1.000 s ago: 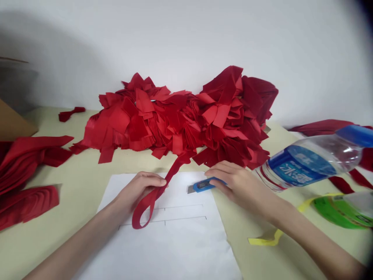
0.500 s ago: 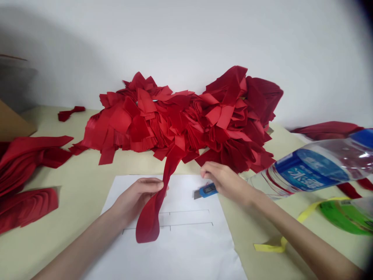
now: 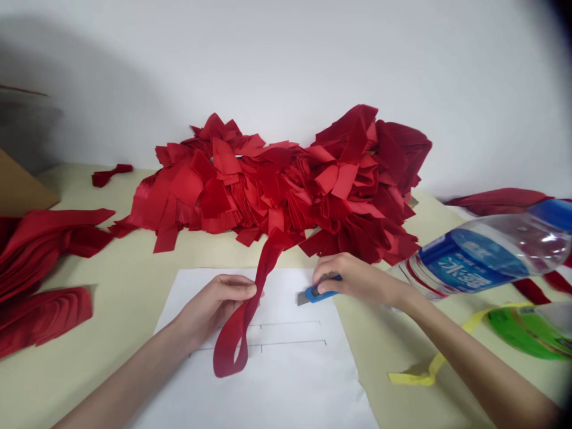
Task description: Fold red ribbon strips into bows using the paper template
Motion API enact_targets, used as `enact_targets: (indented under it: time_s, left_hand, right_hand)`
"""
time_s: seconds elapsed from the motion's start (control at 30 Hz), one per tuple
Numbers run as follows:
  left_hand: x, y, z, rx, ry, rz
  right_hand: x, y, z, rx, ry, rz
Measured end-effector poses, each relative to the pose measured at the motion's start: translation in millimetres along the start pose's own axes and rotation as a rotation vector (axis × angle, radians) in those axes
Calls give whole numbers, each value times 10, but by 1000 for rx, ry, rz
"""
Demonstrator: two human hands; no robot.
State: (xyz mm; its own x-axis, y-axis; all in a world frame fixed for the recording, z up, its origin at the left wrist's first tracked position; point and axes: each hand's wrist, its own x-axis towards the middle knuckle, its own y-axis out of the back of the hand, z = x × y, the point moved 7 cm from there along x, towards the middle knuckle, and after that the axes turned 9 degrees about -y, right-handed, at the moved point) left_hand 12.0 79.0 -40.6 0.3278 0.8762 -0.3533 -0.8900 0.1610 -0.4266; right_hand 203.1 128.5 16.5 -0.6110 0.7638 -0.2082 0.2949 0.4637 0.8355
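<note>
My left hand point(image 3: 223, 301) pinches a long red fabric strip point(image 3: 232, 348) between thumb and fingers. The strip's lower part curls into a loop above a white paper sheet point(image 3: 308, 381), and its upper end reaches the large pile of red strips point(image 3: 277, 185). To the right, my right hand point(image 3: 348, 277) is closed around a blue utility knife point(image 3: 322, 294). The knife lies just above the paper's right side, with its wide blade pointing left. Thin black ruled lines with tick marks run across the paper. Some of my left fingers are hidden behind the strip.
A plastic bottle with a blue label point(image 3: 469, 262) lies on its side at the right. Near it are a green object point(image 3: 531, 333) and a yellow ribbon point(image 3: 413, 378). Folded red strips point(image 3: 44, 316) sit at the left, close to a cardboard piece point(image 3: 22, 187).
My right fingers have come down and wrapped around the knife's handle. My left hand and the strip have shifted slightly right, and the strip's loop has opened wider.
</note>
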Motion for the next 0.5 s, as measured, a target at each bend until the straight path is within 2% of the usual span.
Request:
enact_targets:
  time_s: [0.17, 0.27, 0.4, 0.5]
  left_hand:
    - [12, 45, -40, -4, 2, 18]
    - [9, 28, -29, -9, 1, 11]
    - [-13, 5, -4, -29, 7, 9]
    - [-30, -5, -18, -86, 31, -3]
  right_hand:
    - [-45, 163, 2, -30, -82, 185]
    - [-255, 247, 0, -279, -193, 280]
    - [-558, 134, 100, -730, -304, 279]
    - [-654, -10, 183, -734, -300, 222]
